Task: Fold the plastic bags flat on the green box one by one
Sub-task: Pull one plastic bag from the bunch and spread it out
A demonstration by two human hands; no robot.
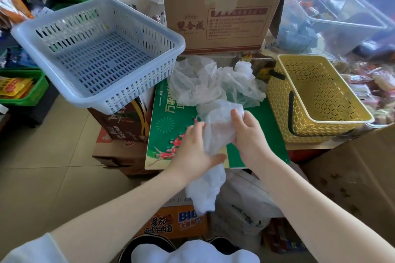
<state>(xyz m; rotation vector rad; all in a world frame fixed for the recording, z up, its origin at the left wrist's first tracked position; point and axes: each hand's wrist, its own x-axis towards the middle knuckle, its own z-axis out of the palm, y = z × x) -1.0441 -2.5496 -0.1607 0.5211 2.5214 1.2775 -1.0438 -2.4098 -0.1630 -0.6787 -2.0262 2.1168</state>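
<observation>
A flat green box (267, 132) with printed red figures lies in the middle. On its far half sits a crumpled heap of clear plastic bags (213, 79). Over the box's near edge, both hands hold one white plastic bag (215, 132). My left hand (192, 149) grips its left side, thumb under the bag. My right hand (248, 132) pinches the bag's upper right part. The bag's lower end hangs down past the box's front edge.
A pale blue slotted basket (100, 49) stands at the left on brown cartons. A yellow basket (316, 98) with a black handle stands at the right. A cardboard carton (226, 19) of snacks sits behind the heap. Clear bins stand at the far right, a cardboard box at the near right.
</observation>
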